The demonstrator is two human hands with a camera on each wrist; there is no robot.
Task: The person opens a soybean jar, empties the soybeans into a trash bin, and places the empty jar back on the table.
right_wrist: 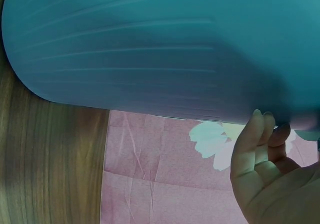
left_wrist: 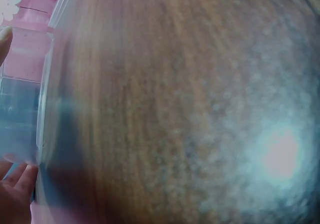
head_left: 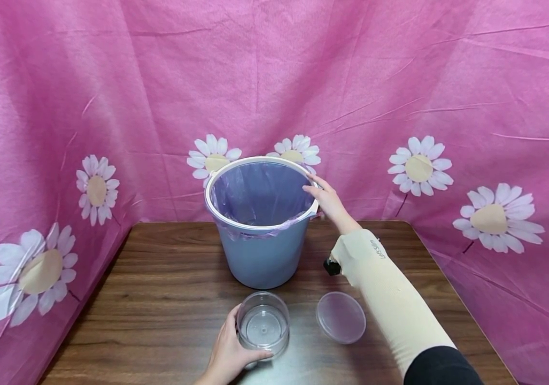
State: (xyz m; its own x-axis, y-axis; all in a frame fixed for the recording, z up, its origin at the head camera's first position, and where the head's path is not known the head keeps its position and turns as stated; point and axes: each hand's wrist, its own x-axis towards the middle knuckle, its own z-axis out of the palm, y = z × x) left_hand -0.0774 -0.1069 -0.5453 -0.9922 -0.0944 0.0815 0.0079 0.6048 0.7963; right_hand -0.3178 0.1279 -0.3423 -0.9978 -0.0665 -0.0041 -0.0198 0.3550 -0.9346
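My left hand [head_left: 233, 345] holds a clear round plastic container [head_left: 265, 327], thumb on the near side and fingers around its left. The container is upright at the tabletop, its open top facing up; the left wrist view shows the clear wall [left_wrist: 22, 103] between thumb and fingers. At the right rim of a blue trash can [head_left: 262, 262], my right hand [head_left: 329, 203] grips the edge. Its thumb reaches over the white rim, while bent fingers [right_wrist: 250, 144] lie against the outside wall. A purple-tinted bag [head_left: 264, 187] lines the can.
A clear round lid [head_left: 340, 317] lies flat on the wooden table [head_left: 159, 299], right of the container. Behind and on both sides hangs a pink cloth [head_left: 168, 80] with white daisies. The right forearm passes over the table's right part.
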